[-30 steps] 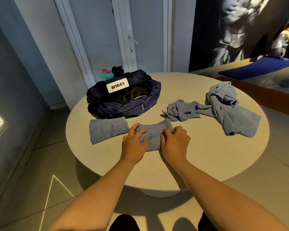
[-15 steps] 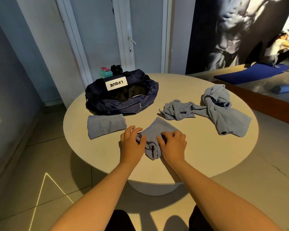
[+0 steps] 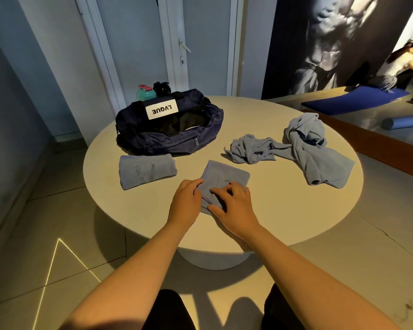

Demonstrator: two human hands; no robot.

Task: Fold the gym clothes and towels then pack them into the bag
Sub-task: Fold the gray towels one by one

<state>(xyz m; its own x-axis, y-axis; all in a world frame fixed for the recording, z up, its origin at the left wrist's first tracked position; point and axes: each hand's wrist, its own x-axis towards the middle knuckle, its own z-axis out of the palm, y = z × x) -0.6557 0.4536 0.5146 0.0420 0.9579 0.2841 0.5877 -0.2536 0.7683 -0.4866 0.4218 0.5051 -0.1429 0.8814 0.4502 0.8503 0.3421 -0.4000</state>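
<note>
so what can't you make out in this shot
Head view:
- Inside the bag: too dark to tell contents.
- Near part of the cloth: covered by the left hand and right hand; pinching or pressing, cannot tell.
- Bottles: only tops show above the bag.
- Print on the folded towel: too faint.

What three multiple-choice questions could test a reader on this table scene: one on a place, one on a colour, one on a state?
1. Where is the folded towel?
A. on the table, just in front of the bag
B. inside the bag
C. on the floor

2. What colour is the bag?
A. red
B. white
C. dark navy

3. What is the left hand doing?
A. hanging free in the air
B. holding the small cloth
C. reaching into the bag

Answers:
1 A: it lies on the tabletop by the bag's near side.
2 C: its fabric is dark navy; only the label is white.
3 B: its fingers curl over that cloth's left edge.
</note>
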